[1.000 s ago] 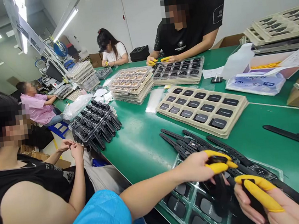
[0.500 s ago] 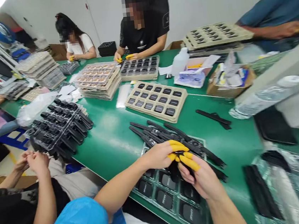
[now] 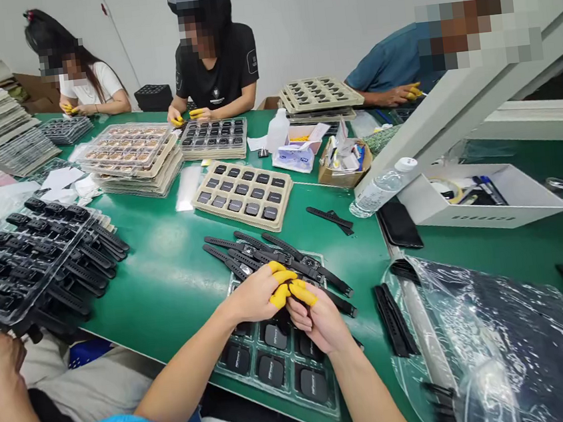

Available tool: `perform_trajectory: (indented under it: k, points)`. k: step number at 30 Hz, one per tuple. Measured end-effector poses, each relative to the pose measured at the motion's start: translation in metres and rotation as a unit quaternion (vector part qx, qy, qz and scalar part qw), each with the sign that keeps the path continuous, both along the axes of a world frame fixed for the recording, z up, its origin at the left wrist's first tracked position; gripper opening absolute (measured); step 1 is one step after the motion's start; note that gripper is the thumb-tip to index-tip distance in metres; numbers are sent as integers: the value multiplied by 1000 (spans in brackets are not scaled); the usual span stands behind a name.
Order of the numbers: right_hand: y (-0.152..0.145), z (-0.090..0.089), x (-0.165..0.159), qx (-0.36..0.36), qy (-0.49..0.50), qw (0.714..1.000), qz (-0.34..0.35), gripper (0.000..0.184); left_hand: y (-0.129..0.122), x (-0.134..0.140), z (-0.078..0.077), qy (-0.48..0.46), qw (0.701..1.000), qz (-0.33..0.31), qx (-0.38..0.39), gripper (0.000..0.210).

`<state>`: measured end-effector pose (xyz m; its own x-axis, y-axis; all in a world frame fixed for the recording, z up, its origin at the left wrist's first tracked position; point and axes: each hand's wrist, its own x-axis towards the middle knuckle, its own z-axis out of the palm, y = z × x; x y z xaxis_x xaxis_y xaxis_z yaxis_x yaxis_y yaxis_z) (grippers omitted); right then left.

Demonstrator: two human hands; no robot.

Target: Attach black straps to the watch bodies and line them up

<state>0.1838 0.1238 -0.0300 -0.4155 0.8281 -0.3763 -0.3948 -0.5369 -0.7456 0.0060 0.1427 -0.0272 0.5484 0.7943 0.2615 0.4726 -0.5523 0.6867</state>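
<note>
My left hand (image 3: 264, 290) and my right hand (image 3: 317, 311), with yellow finger cots, meet fingertip to fingertip above a clear tray. Both are closed on a black watch strap (image 3: 284, 321), mostly hidden by the fingers. The clear tray (image 3: 293, 392) holds square black watch cases (image 3: 271, 370) with pale lettering in its near compartments. Across its far end lies a loose pile of black watches with straps (image 3: 286, 254), just beyond my fingertips.
A beige tray (image 3: 201, 211) of black squares stands ahead. Strapped watches fill stacked trays (image 3: 57, 251) at left. Loose straps (image 3: 330, 219), a water bottle (image 3: 382, 187), a white box (image 3: 492, 205) and plastic-wrapped material (image 3: 514, 321) lie to the right. Co-workers sit opposite and at left.
The view has swung to the right, bringing the white box and more plastic wrap into sight. Both hands stay pinched together over the tray, with only slight finger movement.
</note>
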Motion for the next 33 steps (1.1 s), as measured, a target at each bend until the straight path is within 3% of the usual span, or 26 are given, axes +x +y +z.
perform_trajectory:
  k: [4,9,12,14,16,18,22,28,33]
  points:
    - [2,1,0,-12,-20,1000,19,54,2,0,2,75,997,3,15,37]
    - [4,7,2,10,-12,999,30,48,5,-4,8,5,1000,-9,-17,37]
    - [6,4,3,61,-26,998,11,48,6,-5,8,-33,999,-6,-30,40]
    - [9,-1,5,125,-89,988,-3,47,7,-4,8,-35,999,10,-20,41]
    - [12,-5,11,210,-190,959,-6,42,7,-5,9,-18,999,36,0,39]
    - [16,-6,18,298,-288,910,1,32,8,-11,15,7,997,69,21,40]
    - [19,-5,31,422,-378,824,30,23,10,-42,36,95,987,125,33,40]
    - [6,-8,23,490,-455,738,90,26,8,-99,55,301,950,88,10,29]
    - [-9,2,0,489,-522,666,214,22,3,-110,56,329,935,46,-128,20]
